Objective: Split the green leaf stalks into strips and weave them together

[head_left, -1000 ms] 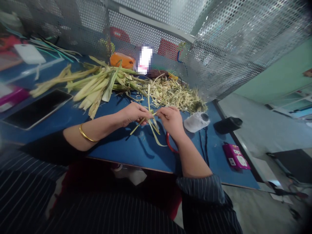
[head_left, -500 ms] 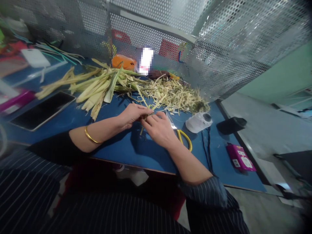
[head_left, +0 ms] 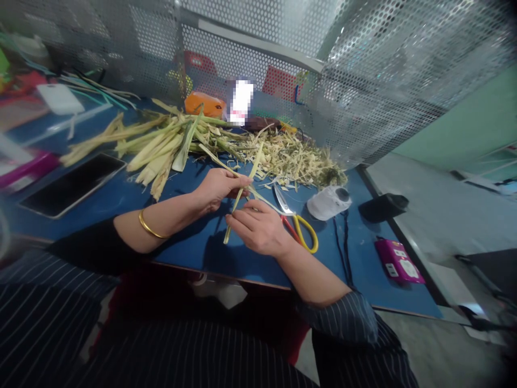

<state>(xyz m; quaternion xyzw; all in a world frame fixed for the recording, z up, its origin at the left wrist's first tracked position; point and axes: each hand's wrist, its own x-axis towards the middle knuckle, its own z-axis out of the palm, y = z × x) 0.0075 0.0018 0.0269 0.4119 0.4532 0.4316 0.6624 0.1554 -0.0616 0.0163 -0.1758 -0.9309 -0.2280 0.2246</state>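
My left hand (head_left: 218,188) pinches a thin green-yellow plant stalk (head_left: 241,195) near its middle; leaf strips fan up and back from the grip. My right hand (head_left: 258,229) sits just below it, fingers curled against the stalk's lower part, whose end points down at the blue table (head_left: 202,248). A gold bangle rings my left wrist. Scissors with a red and a yellow handle (head_left: 297,226) lie on the table right beside my right hand.
A heap of whole stalks (head_left: 157,143) lies at the back left, a pile of stripped scraps (head_left: 294,156) at the back right. A dark tablet (head_left: 72,183), a white roll (head_left: 328,202), a black box (head_left: 383,206) and a pink device (head_left: 399,261) sit around. Perforated metal screens stand behind.
My right hand has slid down the stalk toward me, uncovering the scissors. The stalk now stands more upright in my left hand.
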